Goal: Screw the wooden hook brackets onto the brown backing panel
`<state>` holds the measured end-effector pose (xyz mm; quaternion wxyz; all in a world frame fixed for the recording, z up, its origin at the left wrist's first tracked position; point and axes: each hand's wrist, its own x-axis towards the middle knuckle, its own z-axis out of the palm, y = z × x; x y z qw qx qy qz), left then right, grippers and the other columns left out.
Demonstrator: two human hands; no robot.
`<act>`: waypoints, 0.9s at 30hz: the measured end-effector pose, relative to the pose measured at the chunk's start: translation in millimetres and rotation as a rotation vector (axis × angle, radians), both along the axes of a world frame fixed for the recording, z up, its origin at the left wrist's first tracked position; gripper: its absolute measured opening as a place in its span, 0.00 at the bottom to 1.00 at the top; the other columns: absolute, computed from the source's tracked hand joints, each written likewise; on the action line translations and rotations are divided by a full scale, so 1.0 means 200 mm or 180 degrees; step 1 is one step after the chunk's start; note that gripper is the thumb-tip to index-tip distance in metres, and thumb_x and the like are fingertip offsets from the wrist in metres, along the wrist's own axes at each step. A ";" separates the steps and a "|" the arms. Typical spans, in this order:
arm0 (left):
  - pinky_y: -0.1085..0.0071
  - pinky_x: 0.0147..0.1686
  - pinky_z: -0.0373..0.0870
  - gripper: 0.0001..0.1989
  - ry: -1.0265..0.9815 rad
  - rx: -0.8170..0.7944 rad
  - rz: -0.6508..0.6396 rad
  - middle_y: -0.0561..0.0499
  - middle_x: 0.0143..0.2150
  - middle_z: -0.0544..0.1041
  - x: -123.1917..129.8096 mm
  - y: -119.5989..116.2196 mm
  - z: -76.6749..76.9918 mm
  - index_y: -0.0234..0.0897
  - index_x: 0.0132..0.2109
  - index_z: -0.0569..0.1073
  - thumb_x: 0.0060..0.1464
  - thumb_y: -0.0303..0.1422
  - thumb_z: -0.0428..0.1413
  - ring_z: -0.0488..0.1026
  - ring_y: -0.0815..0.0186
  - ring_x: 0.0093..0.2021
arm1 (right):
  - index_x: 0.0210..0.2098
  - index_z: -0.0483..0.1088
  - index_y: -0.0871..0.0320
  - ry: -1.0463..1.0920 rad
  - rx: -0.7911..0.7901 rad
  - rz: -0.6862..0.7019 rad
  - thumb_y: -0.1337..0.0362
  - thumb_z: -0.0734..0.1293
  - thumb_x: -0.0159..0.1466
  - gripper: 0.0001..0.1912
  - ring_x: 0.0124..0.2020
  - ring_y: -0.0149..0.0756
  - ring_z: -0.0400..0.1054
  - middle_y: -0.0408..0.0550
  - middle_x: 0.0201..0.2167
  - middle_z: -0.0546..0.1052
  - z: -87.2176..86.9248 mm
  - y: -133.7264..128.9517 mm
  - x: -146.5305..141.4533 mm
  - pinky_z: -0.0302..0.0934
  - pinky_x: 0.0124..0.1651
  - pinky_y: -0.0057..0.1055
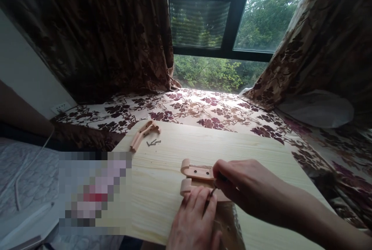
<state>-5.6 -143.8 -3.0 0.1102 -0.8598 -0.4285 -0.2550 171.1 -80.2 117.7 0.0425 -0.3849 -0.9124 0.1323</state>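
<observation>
Pale tabletop (157, 188) below a bright window (200, 21).
From afar, I see the right hand (241, 176) gripping what seems a screwdriver (214, 190) at the nearer wooden hook (186, 187); the left hand (193, 219) lies across it, fingers extended; screws (153, 142) lie beyond.

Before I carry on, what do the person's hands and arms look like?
The right hand has no glove or visible ring, and its forearm shows no sleeve or watch. The left hand is likewise gloveless, without visible rings; its forearm is out of frame.
</observation>
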 end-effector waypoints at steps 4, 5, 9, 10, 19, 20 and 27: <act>0.61 0.45 0.76 0.22 -0.0061 -0.0123 -0.0016 0.41 0.53 0.75 0.00 -0.02 -0.02 0.33 0.55 0.67 0.56 0.37 0.53 0.73 0.53 0.52 | 0.33 0.59 0.55 -0.0029 0.0203 -0.0108 0.66 0.55 0.67 0.06 0.20 0.31 0.56 0.42 0.23 0.71 -0.04 0.00 0.00 0.45 0.24 0.29; 0.61 0.46 0.75 0.22 -0.0084 -0.0183 -0.0026 0.41 0.53 0.75 0.01 -0.02 -0.02 0.33 0.56 0.67 0.56 0.36 0.53 0.72 0.53 0.52 | 0.33 0.59 0.55 -0.0023 0.0250 -0.0118 0.65 0.54 0.67 0.06 0.20 0.31 0.57 0.42 0.23 0.71 -0.04 0.00 0.00 0.44 0.24 0.29; 0.56 0.48 0.73 0.19 -0.0497 -0.0193 0.0193 0.41 0.53 0.74 0.04 -0.03 -0.05 0.35 0.54 0.68 0.55 0.34 0.51 0.71 0.52 0.53 | 0.32 0.58 0.55 0.0062 0.0329 0.0010 0.65 0.56 0.66 0.06 0.19 0.31 0.58 0.41 0.22 0.71 -0.05 0.00 0.00 0.45 0.24 0.29; 0.54 0.48 0.73 0.19 -0.0596 -0.0166 0.0265 0.41 0.53 0.74 0.05 -0.03 -0.04 0.35 0.54 0.68 0.55 0.33 0.51 0.70 0.51 0.53 | 0.31 0.58 0.54 0.0089 0.0322 0.0038 0.65 0.56 0.66 0.06 0.19 0.31 0.58 0.40 0.21 0.71 -0.05 0.00 0.00 0.45 0.24 0.28; 0.54 0.56 0.66 0.20 -0.0663 -0.0719 0.0339 0.43 0.53 0.71 0.10 -0.06 0.03 0.36 0.56 0.66 0.57 0.28 0.46 0.67 0.55 0.55 | 0.28 0.59 0.55 0.0664 0.0532 0.0521 0.68 0.60 0.63 0.07 0.17 0.30 0.64 0.40 0.19 0.71 -0.09 0.04 0.03 0.48 0.20 0.27; 0.54 0.57 0.65 0.19 -0.0705 -0.0753 0.0364 0.43 0.53 0.71 0.11 -0.07 0.03 0.36 0.56 0.66 0.57 0.27 0.45 0.66 0.55 0.56 | 0.28 0.59 0.55 0.0737 0.0578 0.0580 0.68 0.61 0.63 0.08 0.16 0.30 0.64 0.40 0.18 0.71 -0.09 0.05 0.03 0.48 0.20 0.26; 0.56 0.60 0.60 0.20 -0.0681 -0.0794 0.0520 0.43 0.57 0.68 0.12 -0.10 0.01 0.36 0.58 0.63 0.59 0.30 0.47 0.61 0.56 0.60 | 0.28 0.60 0.56 0.0881 0.0527 0.0565 0.69 0.61 0.62 0.07 0.16 0.29 0.66 0.40 0.18 0.72 -0.10 0.07 0.07 0.49 0.18 0.25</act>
